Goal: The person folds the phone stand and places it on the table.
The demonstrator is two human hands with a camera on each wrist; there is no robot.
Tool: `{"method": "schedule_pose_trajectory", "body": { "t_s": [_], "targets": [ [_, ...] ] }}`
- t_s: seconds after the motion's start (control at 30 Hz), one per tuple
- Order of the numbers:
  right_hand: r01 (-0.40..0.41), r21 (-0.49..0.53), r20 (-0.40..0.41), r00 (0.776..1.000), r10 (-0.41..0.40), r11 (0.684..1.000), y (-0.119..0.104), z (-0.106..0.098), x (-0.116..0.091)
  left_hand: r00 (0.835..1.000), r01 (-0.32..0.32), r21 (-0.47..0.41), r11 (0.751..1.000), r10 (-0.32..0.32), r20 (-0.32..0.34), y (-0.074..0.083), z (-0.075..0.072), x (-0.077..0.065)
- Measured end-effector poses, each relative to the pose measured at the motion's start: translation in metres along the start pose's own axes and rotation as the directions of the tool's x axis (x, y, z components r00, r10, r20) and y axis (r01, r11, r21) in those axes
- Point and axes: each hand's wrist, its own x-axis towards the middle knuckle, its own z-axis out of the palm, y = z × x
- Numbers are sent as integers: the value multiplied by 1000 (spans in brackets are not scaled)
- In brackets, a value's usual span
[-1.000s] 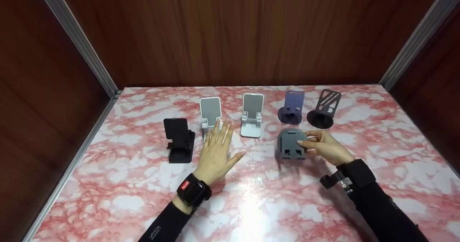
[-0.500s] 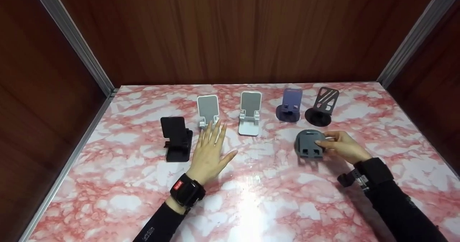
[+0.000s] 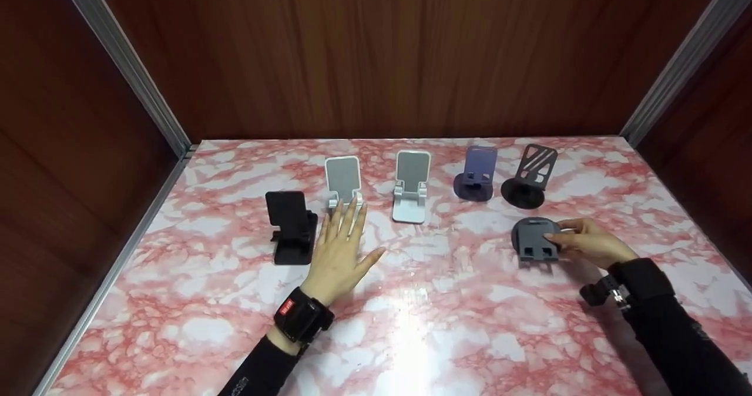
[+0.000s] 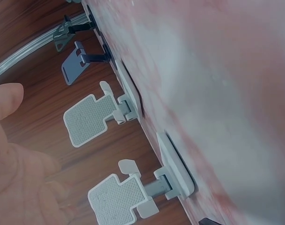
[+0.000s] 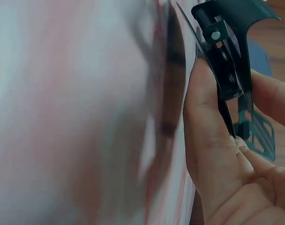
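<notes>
My right hand [image 3: 594, 244] pinches a dark grey phone stand [image 3: 533, 242] by its right side, the plate folded down onto its round base. The right wrist view shows that stand [image 5: 226, 51] edge-on between thumb and fingers, close over the tabletop, with a shadow beneath. My left hand [image 3: 338, 262] holds nothing; its fingers are straight and spread, palm down. Those fingertips overlap the lower part of a white phone stand [image 3: 343, 174] in the head view. A black phone stand [image 3: 288, 214] stands just left of that hand.
A second white phone stand [image 3: 412, 173] stands upright mid-table. Farther right are a purple phone stand [image 3: 480, 165] and a dark one with slanted cut-outs [image 3: 537, 164]. Wood-grain panels [image 3: 399, 55] enclose the pink marbled table [image 3: 446, 325] at the back and sides.
The right hand has carried the grey phone stand to the right, from below the purple stand to below the cut-out one. The left hand has shifted slightly left, still spread.
</notes>
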Motion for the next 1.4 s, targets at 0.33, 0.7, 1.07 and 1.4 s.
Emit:
{"method": "schedule_pose_trajectory", "body": {
  "t_s": [0.33,0.7,1.07,1.4],
  "targets": [
    [-81,-176,-20,997,79,981,-3,-13,4,1000,28,-11,1000,-28,10,0,-2,-3],
    [-99,-351,-79,994,76,931,-5,-14,8,999,28,-16,999,-28,24,0,-5,-3],
    [-85,-598,-169,985,-22,797,-14,-7,9,1000,15,-21,1000,-15,-1,-1,-2,-4],
    [-53,-699,-137,989,-60,713,-20,-7,10,1000,13,-15,1000,-13,7,-1,-2,-3]
  ]
}}
